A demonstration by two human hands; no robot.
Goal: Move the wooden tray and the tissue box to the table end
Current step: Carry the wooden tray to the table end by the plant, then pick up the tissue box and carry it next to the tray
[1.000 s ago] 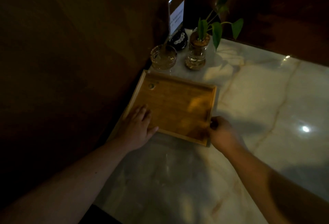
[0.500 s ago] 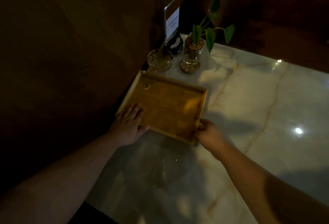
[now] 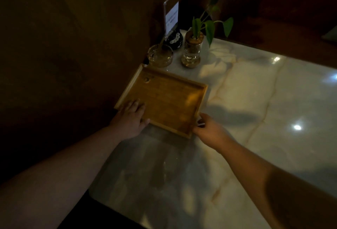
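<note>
The wooden tray (image 3: 169, 99), shallow and empty, lies flat on the marble table (image 3: 255, 119) close to the dark wall on the left. My left hand (image 3: 130, 119) rests on its near left corner, fingers spread flat on the tray floor. At the near right corner, my right hand (image 3: 207, 130) touches the rim with its fingertips. No tissue box is in view.
Just beyond the tray stand a glass ashtray (image 3: 160, 55), a glass jar with a green plant (image 3: 193, 50), a clear sign holder (image 3: 171, 15) and a dark round object (image 3: 174, 40). The dark wooden wall (image 3: 73, 46) borders the table's left side.
The tray stays against the wall. My right hand has eased back from the tray's corner, its grip loosening to fingertips. My left hand keeps lying on the tray.
</note>
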